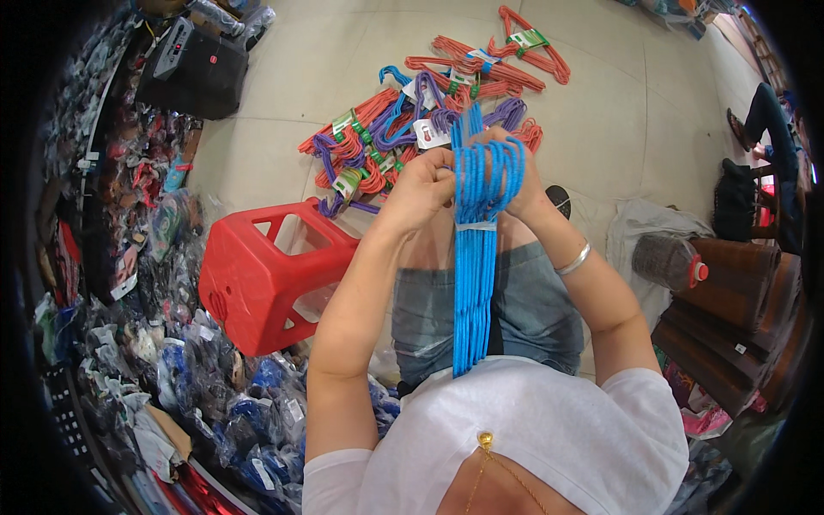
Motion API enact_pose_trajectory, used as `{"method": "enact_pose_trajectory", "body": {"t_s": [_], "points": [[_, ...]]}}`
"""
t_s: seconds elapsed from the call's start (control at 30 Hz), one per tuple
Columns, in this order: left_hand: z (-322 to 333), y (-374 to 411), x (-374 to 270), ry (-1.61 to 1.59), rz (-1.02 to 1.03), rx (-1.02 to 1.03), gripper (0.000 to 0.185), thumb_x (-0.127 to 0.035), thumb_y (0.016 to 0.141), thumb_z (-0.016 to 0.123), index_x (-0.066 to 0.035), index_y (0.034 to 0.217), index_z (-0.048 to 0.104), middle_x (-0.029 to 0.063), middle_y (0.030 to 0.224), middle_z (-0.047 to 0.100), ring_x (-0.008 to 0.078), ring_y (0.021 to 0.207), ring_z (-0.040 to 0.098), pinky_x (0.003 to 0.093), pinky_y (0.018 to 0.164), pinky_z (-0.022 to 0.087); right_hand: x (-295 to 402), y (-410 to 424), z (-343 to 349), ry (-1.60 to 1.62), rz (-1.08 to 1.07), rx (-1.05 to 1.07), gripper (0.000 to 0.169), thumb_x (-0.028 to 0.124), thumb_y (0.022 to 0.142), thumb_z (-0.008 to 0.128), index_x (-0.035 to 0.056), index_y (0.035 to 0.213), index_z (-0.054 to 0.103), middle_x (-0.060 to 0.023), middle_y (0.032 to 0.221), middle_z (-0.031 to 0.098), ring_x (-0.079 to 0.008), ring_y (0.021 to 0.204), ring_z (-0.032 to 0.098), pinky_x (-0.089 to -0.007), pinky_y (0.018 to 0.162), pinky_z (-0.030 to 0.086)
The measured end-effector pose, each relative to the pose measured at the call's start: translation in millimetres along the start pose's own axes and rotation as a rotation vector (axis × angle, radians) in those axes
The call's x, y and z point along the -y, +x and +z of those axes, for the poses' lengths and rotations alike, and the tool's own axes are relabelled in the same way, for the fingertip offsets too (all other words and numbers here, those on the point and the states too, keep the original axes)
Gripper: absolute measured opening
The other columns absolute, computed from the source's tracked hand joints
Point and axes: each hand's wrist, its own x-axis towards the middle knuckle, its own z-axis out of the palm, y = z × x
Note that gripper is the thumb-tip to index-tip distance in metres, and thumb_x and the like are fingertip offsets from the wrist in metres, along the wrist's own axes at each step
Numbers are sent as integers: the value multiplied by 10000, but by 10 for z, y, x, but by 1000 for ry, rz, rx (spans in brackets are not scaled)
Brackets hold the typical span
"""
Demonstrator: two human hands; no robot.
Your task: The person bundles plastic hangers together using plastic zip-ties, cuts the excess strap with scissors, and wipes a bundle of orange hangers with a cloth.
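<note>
A bundle of blue clothes hangers (474,283) stands on edge over my lap, its hooks bunched together at the upper end. A pale band wraps the bundle just below the hooks. My left hand (428,183) is at the left side of the hooks with its fingers bent; the fingertips are partly hidden, so what they pinch is unclear. My right hand (518,174) is closed around the bundle from behind the hooks, on the right. Past my hands, bundles of orange hangers (370,109) and purple hangers (508,112) lie in a pile on the floor, several with green or white labels.
A red plastic stool (257,277) lies on its side at my left. Plastic-wrapped goods (244,399) heap beyond it, and a black speaker (193,71) stands upper left. At right are a red-capped plastic container (669,262) and brown rolls (734,283). A seated person's leg (766,122) shows upper right.
</note>
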Motion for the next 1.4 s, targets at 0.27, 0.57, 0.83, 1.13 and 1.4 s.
{"method": "enact_pose_trajectory", "body": {"t_s": [0.27, 0.57, 0.83, 1.13, 1.4], "points": [[-24, -12, -143, 405, 93, 92, 165, -148, 849, 610, -35, 965, 637, 17, 809, 641, 71, 739, 575, 230, 626, 471, 122, 168, 34, 88, -163, -34, 129, 158, 831, 598, 38, 848, 553, -153, 1211, 543, -266, 1103, 486, -382, 920, 392], [-149, 134, 2, 912, 342, 287, 98, -136, 817, 592, -64, 874, 626, 40, 816, 612, 143, 720, 567, 278, 617, 454, -48, 64, 46, 840, 249, 77, 150, 197, 931, 535, 53, 888, 523, -76, 1010, 599, -99, 890, 553, -251, 771, 451], [-174, 70, -109, 548, 175, 283, 188, -236, 812, 638, -49, 792, 632, 46, 715, 589, 142, 690, 564, 282, 626, 444, 150, 135, 38, 615, 361, 112, 111, 146, 905, 563, 40, 875, 554, 3, 829, 567, -51, 775, 525, -213, 704, 443], [-211, 74, -144, 413, -20, 313, 324, -346, 891, 559, -51, 768, 607, 11, 673, 569, 75, 607, 516, 223, 547, 414, 193, 43, -48, 657, 363, -90, 94, 85, 874, 578, -3, 900, 595, -13, 802, 601, -69, 742, 548, -224, 674, 448], [-276, 70, -118, 81, -281, 199, 268, -291, 821, 678, -29, 799, 630, 41, 720, 608, 102, 647, 581, 206, 545, 452, 340, -416, 139, 256, -206, -341, 132, -12, 768, 658, 35, 880, 606, -89, 768, 608, -197, 670, 590, -280, 588, 457]]}}
